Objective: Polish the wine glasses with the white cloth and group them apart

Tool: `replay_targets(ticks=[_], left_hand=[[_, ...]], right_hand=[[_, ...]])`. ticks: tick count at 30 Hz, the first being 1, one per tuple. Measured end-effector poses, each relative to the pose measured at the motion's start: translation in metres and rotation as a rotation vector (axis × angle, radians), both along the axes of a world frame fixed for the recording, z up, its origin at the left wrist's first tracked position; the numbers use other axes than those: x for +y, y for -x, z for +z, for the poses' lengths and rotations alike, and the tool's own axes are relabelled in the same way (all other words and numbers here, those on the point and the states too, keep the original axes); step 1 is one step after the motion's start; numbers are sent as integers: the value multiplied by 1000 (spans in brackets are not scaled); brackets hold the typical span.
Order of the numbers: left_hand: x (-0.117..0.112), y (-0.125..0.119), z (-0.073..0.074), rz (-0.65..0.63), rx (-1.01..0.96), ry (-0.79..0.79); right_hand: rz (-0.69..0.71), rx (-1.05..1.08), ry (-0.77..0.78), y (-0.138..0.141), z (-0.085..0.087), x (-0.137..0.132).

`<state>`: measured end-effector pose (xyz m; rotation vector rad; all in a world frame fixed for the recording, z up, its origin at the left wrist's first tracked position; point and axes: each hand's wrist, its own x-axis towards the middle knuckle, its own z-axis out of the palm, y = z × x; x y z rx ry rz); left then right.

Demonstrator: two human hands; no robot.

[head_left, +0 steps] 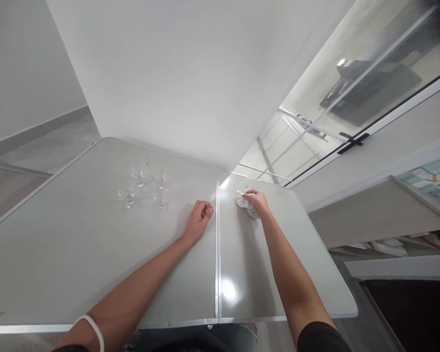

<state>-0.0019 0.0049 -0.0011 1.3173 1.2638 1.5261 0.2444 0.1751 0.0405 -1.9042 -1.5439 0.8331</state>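
Note:
My left hand (pixel 199 218) rests on the table near its metal seam, fingers curled closed. A small clear glint shows at the fingertips, but I cannot make out what they hold. Across the seam, my right hand (pixel 257 200) pinches a crumpled white cloth (pixel 248 205). Right beside those fingertips are clear glass shapes, and a clear glass (pixel 249 183) stands just behind; whether the hand touches it I cannot tell. Several small stemmed glasses stand grouped to the left of my left hand, among them a front-left glass (pixel 131 201) and a front-right glass (pixel 160 201).
The pale table (pixel 95 259) has a metal edge and a metal seam (pixel 217 254) down its surface. A white wall panel (pixel 176 83) rises at its far edge. Right of it are a glazed door frame (pixel 355 142) and a shelf unit (pixel 366 210) holding items.

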Motion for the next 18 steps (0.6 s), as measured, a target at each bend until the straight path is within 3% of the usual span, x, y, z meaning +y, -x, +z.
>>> replay_targets(ticks=[6,8,12,15,18], left_hand=[[1,-1,-1,-2,9,5],[2,-2,-2,17,17,-4],[3,-3,-8,67,42,-22],[5,-4,-12,77,38,-3],[10,-6,-10,64,-32,-19]], right_hand=[[-7,-94,68,-10,6,-25],[-27,-230,59,-7,11,-37],[-25,-586,-159,29,35,-68],[198,-530,-469,85,62,-102],[586,-347,-547,151,84,-138]])
